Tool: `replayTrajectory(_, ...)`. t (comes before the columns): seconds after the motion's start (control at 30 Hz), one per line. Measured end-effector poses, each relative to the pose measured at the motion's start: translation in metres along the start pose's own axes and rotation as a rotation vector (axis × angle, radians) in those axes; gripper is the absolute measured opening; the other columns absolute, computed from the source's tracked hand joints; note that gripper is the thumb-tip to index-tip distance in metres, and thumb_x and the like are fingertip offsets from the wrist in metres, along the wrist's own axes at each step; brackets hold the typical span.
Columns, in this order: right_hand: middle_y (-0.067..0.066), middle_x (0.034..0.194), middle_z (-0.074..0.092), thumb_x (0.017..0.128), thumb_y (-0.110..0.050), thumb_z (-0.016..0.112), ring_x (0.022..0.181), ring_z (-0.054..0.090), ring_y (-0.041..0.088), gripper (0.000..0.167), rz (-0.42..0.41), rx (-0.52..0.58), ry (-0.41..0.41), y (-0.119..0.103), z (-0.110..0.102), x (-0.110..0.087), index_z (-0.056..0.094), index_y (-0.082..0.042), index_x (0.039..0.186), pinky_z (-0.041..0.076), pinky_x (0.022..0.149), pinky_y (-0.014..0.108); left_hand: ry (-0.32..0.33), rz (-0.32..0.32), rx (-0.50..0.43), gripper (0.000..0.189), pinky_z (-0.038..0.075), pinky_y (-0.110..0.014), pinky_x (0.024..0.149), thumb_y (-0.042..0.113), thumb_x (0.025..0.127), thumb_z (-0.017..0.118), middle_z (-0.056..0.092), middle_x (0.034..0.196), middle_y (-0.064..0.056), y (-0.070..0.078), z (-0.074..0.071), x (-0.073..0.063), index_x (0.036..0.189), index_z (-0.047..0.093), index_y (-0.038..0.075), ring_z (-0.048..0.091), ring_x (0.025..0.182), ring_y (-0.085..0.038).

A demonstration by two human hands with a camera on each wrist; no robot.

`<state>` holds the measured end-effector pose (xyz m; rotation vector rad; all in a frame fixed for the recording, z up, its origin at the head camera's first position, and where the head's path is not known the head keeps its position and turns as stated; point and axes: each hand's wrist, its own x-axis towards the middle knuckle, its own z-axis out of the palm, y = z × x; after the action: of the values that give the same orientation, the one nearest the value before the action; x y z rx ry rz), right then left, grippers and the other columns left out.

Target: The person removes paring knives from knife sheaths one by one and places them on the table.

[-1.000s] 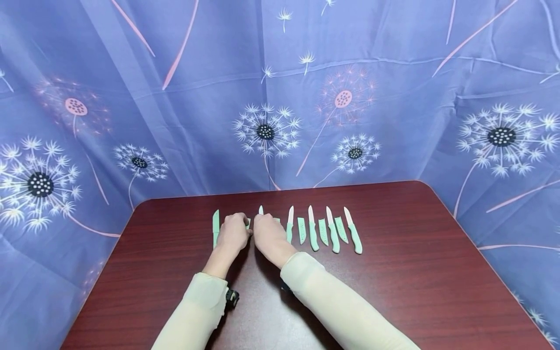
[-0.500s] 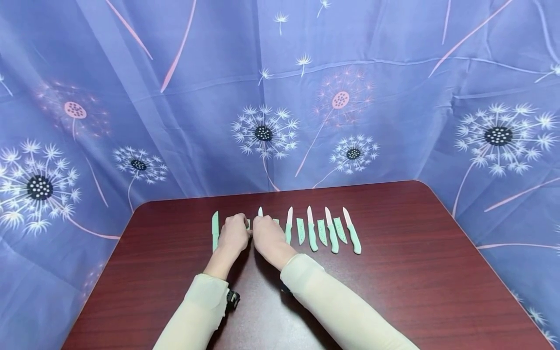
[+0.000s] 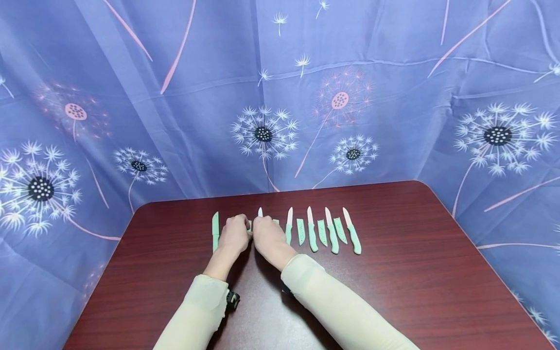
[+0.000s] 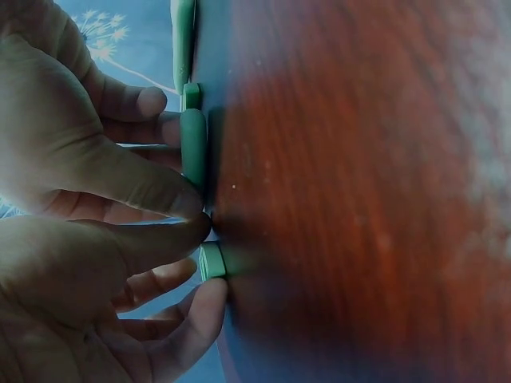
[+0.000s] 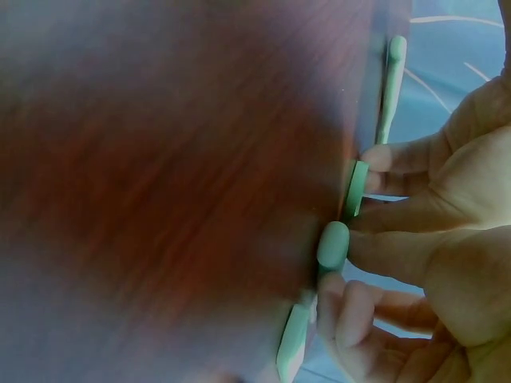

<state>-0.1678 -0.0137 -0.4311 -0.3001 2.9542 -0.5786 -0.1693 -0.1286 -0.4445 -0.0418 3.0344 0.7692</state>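
Note:
In the head view my left hand (image 3: 235, 235) and right hand (image 3: 270, 236) lie side by side over the row of knives. My left finger and thumb pinch a small green sheath (image 5: 356, 188), mostly covered in the head view. The right hand's thumb and fingers hold a paring knife by its pale green handle (image 5: 333, 246). That knife's white blade (image 3: 260, 212) points away, beyond the hand. Both things appear to lie on the table. A paring knife in its sheath (image 3: 216, 231) lies just left of my left hand.
Right of my hands, bare paring knives (image 3: 311, 231) alternate with green sheaths (image 3: 322, 232) in a row. One sheath (image 3: 276, 221) is partly hidden by my right hand. The dark red wooden table (image 3: 393, 291) ends at a blue dandelion-patterned curtain (image 3: 210, 121).
The head view has shifted very slightly. My hands, the knives and the sheaths otherwise look the same.

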Motion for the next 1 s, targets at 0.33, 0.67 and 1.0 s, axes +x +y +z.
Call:
replayTrajectory(0.33,0.011,0.089,0.073,0.104,-0.008,0.065,0.073,0.073,0.024,0.019,-0.003,-0.037,0.032,-0.001,-0.005,-0.004,0.067,-0.010,0.086,0.058,0.060,0.037,0.019,0.016,-0.019,0.023,0.055,-0.045,0.074,0.015,0.092,0.084,0.067,0.093,-0.012,0.000,-0.013,-0.003,0.099,0.067,0.001,0.066,0.083,-0.031)
replayTrajectory(0.67,0.011,0.098,0.074,0.100,-0.018,0.072,0.082,0.075,0.027,0.014,-0.034,-0.030,0.015,-0.016,-0.018,-0.017,0.068,-0.006,0.103,0.060,0.065,0.040,0.062,-0.031,0.022,0.031,0.056,-0.056,0.087,0.021,0.095,0.081,0.071,0.121,-0.022,-0.012,-0.046,0.000,0.116,0.068,0.003,0.070,0.108,-0.045)
replayTrajectory(1.0,0.010,0.102,0.073,0.099,-0.037,0.076,0.088,0.075,0.024,0.035,-0.118,-0.051,-0.028,-0.041,-0.013,-0.028,0.069,-0.004,0.111,0.061,0.071,0.036,0.010,-0.100,0.081,0.044,0.056,-0.054,0.083,0.028,0.099,0.076,0.067,0.126,-0.025,-0.041,-0.079,0.012,0.131,0.064,0.000,0.068,0.109,-0.044)
